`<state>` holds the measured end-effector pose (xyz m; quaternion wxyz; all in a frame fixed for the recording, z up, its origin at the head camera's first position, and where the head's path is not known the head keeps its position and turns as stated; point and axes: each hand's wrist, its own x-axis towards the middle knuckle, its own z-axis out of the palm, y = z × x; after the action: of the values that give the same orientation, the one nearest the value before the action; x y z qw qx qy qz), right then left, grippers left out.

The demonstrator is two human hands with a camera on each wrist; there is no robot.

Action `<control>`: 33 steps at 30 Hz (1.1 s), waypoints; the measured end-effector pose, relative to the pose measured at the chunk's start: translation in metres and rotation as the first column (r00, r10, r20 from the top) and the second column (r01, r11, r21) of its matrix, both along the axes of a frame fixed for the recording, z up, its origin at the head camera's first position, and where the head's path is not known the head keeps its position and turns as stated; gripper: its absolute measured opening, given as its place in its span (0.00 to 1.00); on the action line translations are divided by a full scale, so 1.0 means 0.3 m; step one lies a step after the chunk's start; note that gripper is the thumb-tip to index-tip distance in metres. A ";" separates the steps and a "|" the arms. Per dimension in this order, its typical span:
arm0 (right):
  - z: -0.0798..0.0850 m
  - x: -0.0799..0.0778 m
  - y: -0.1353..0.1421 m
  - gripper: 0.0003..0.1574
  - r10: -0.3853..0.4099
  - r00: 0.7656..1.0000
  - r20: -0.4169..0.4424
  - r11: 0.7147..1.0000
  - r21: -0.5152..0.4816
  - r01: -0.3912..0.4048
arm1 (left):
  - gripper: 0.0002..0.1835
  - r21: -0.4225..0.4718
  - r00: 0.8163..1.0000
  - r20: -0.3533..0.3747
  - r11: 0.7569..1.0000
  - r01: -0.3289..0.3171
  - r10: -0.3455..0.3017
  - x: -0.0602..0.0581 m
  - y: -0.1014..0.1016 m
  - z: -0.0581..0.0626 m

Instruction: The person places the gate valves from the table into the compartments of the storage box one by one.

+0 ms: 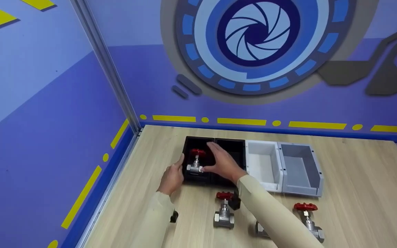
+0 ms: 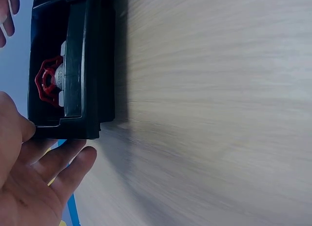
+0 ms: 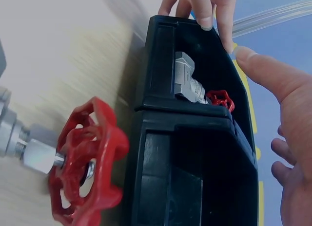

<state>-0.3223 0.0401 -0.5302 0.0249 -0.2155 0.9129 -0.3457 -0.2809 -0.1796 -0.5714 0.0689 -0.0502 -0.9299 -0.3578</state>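
Observation:
A gate valve point(image 1: 195, 166) with a red handwheel point(image 2: 48, 82) lies inside the leftmost black bin point(image 1: 200, 139). My left hand point(image 1: 172, 177) holds that bin by its left wall. The thumb reaches over the rim and the fingers point(image 2: 73, 172) lie along the outside. Above the same bin is my right hand point(image 1: 224, 163), thumb and fingers spread, holding nothing. In the right wrist view, a gap separates it from the valve body point(image 3: 185, 77).
A second black bin point(image 3: 156, 187), a white bin point(image 1: 262, 165) and a grey bin point(image 1: 298, 168) continue the row. Before them lie a valve point(image 1: 224, 215), another valve point(image 1: 307, 220) and a metal part point(image 1: 261, 230) partly hidden by my right sleeve. Printed walls point(image 1: 143, 82) border the table.

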 end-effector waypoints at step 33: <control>-0.010 0.073 0.101 0.64 -0.038 0.998 0.048 0.999 -0.014 0.039 | 0.28 -0.063 1.000 0.011 0.998 -0.020 0.021 -0.005 -0.003 0.000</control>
<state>-0.3005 0.0704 -0.5333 0.0382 -0.1899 0.9134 -0.3579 -0.2823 -0.1806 -0.5715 0.0658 -0.0408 -0.9415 -0.3280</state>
